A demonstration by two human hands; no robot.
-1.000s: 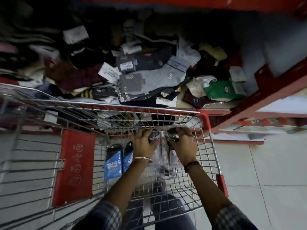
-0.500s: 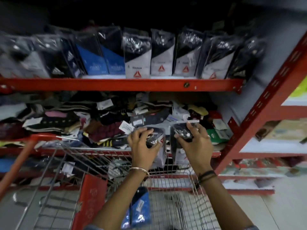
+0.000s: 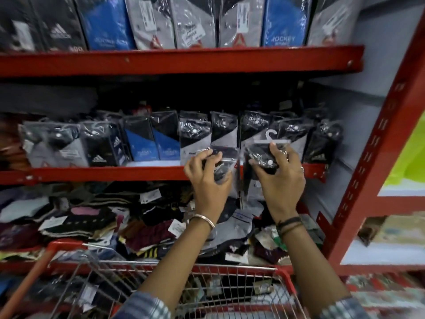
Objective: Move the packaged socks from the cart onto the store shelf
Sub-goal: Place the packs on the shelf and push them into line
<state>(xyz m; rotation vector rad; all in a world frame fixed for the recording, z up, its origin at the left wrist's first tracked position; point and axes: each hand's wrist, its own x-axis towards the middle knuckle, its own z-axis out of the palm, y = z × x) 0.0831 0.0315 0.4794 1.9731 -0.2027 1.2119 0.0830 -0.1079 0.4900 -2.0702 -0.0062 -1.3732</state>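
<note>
Two packs of socks are up at the middle shelf (image 3: 92,173), one in each of your hands. Your left hand (image 3: 208,180) is closed around a clear-wrapped dark pack (image 3: 222,165), fingers curled over its top edge; your right hand (image 3: 279,180) grips a second pack (image 3: 264,155) just under its white plastic hanger hook (image 3: 271,138). Both packs sit right in front of the red shelf lip, touching or nearly touching the row of upright packs (image 3: 195,139) already standing there.

You are in the placing step: the socks are out of the cart (image 3: 230,270) and at the shelf, but not yet set down. Next, I judge, you need to stand each pack upright and slide it back into a gap in the row, hook end up, without knocking over its neighbours; the row looks tight near your right hand, so some nudging aside may be called for.

Compared with half a second ago, your hands have risen from the level of the loose sock pile (image 3: 138,226) on the lower shelf to the shelf above it, and your view has tilted up, so the cart now shows only along the near edge. One second ago both hands were down inside the cart basket picking these packs up.
</note>
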